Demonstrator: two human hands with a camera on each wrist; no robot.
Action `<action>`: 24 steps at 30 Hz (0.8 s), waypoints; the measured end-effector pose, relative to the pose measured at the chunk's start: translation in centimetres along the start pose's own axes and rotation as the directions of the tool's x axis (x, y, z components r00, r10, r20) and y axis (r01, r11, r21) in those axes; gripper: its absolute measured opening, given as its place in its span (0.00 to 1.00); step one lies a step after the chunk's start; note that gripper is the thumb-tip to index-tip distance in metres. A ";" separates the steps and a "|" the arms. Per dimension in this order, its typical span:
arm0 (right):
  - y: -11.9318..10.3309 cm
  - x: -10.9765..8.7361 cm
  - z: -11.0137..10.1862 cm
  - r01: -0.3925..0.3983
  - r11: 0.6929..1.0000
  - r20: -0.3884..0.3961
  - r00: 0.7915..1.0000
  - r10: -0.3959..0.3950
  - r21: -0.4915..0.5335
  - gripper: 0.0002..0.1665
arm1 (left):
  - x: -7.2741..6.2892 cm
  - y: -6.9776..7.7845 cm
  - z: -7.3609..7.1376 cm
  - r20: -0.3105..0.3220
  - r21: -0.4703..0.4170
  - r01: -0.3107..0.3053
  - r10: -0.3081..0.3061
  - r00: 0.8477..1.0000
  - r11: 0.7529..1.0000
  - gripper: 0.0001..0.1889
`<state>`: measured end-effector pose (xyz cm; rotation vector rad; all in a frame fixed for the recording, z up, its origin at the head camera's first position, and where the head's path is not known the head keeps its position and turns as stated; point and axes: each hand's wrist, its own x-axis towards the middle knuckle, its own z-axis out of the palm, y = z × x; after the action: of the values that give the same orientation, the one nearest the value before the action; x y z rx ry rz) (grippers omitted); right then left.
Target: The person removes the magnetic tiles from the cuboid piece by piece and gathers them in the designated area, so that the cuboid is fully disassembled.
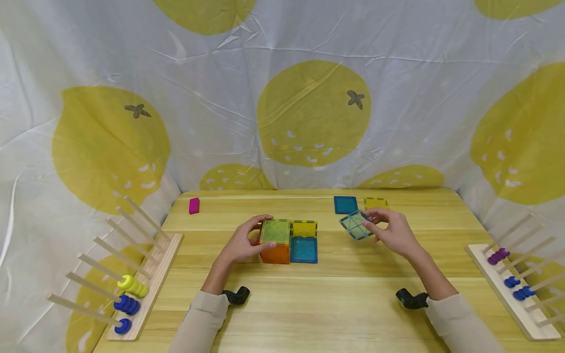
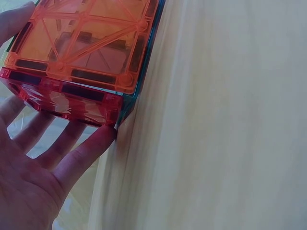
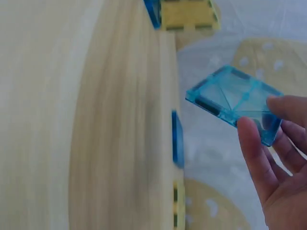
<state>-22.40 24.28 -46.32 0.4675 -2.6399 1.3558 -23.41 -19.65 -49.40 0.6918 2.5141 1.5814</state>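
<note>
Lemon-print cloth (image 1: 397, 122) backs your bench (image 1: 335, 304). One light-blue tile (image 1: 354, 225) is pinched in your right grip (image 1: 392, 233), at three o'clock from the cube (image 1: 275, 253) your left grip (image 1: 243, 243) clasps; a slack pinch could drop it, and squeezing too hard might buckle the cube.

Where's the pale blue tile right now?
In the head view, the pale blue tile is pinched in the right hand, right of the tile cube, just below the far blue tile in frame.
</note>
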 end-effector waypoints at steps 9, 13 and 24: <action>4.2 0.0 -5.2 -0.113 0.992 -0.136 0.983 0.121 0.062 0.25 | -0.2 0.0 0.0 -0.011 -0.011 0.015 -0.015 1.000 1.000 0.38; 5.4 -0.1 -6.8 -0.172 0.983 -0.178 0.967 0.182 0.069 0.27 | 0.0 -0.1 0.0 -0.007 -0.009 0.011 -0.011 1.000 1.000 0.37; 8.3 0.4 -8.5 -0.288 0.953 -0.215 0.929 0.301 0.089 0.30 | 0.1 -0.4 0.2 -0.001 -0.013 0.018 -0.018 1.000 1.000 0.38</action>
<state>-25.71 35.59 -47.63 -0.0842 -2.5605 1.4656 -23.54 -19.61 -49.78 0.6654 2.5015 1.5905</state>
